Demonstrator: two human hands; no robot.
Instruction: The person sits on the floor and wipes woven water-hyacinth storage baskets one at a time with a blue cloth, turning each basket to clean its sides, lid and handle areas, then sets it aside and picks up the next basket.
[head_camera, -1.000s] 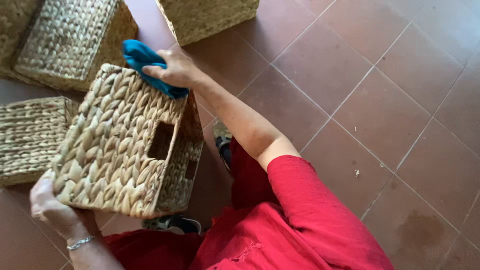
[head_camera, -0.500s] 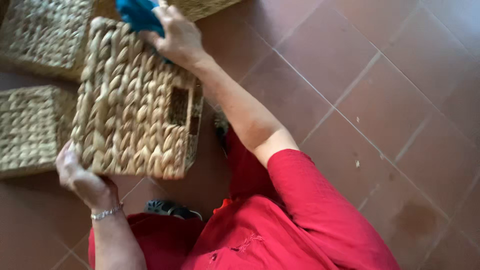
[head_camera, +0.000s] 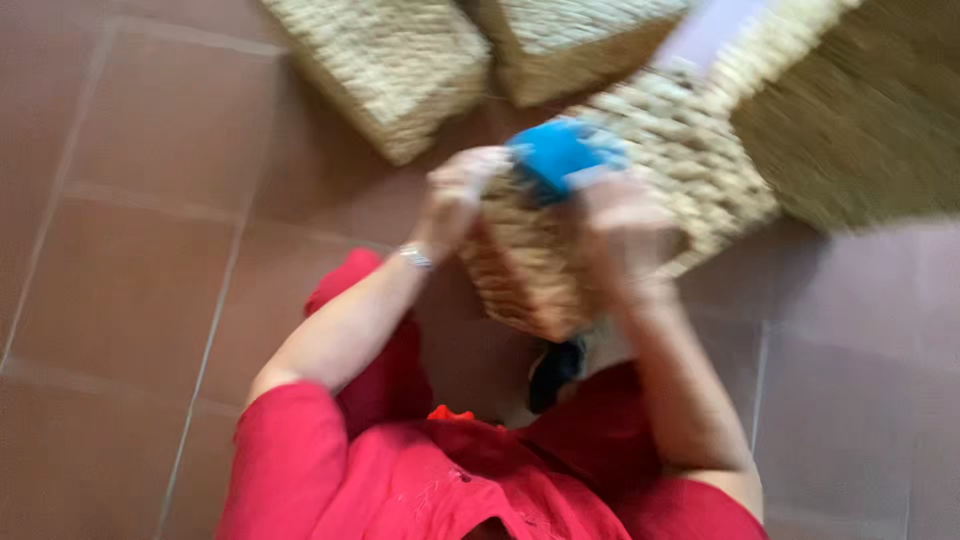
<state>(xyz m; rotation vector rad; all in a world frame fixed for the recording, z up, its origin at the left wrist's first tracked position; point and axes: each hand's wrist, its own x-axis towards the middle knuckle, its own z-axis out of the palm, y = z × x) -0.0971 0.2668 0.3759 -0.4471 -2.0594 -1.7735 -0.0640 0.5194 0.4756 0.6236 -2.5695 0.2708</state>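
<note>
Your left hand (head_camera: 455, 195) grips the near edge of the square woven straw basket (head_camera: 610, 220), fingers curled tight on it; basket's tipped over your lap, above the terracotta tile floor (head_camera: 130, 270). Right hand (head_camera: 615, 225) presses the bright blue cloth (head_camera: 560, 155) on the weave. Frame's blurry, so can't tell if those fingers are spread or bunched. Brace w/ the left, wipe along the braid, light pressure.

A floor of reddish-brown tiles (head_camera: 130, 300) with pale grout lines is seen below. 2 woven baskets (head_camera: 395, 65) are set on it at the top, close together, and a larger woven piece (head_camera: 860, 120) is laid at the upper right, badly blurred.
</note>
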